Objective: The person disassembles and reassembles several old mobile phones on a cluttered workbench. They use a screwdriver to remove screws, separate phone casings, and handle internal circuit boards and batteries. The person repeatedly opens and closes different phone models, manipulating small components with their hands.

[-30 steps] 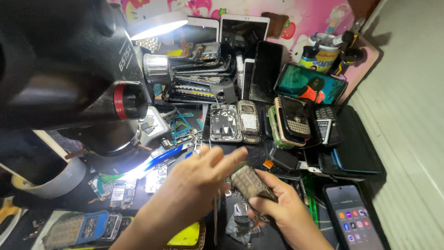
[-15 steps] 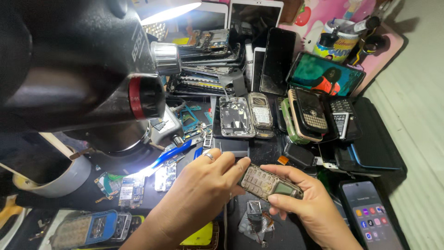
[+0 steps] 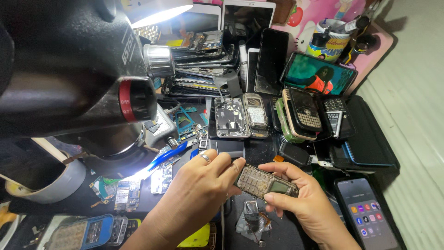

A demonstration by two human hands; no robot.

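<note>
Phone frame (image 3: pixel 265 182) now between both hands (image 3: pixel 203 185)

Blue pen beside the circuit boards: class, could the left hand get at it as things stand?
Probably not at once: the left hand is gripping the small keypad phone together with the right hand. Nothing covers the blue pen, which lies close by.

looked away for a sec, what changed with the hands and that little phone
The left hand came down from pointing and now grips the left end of the bare phone body, which turned level. The right hand kept holding it. The phones on the bench stayed put.
</note>
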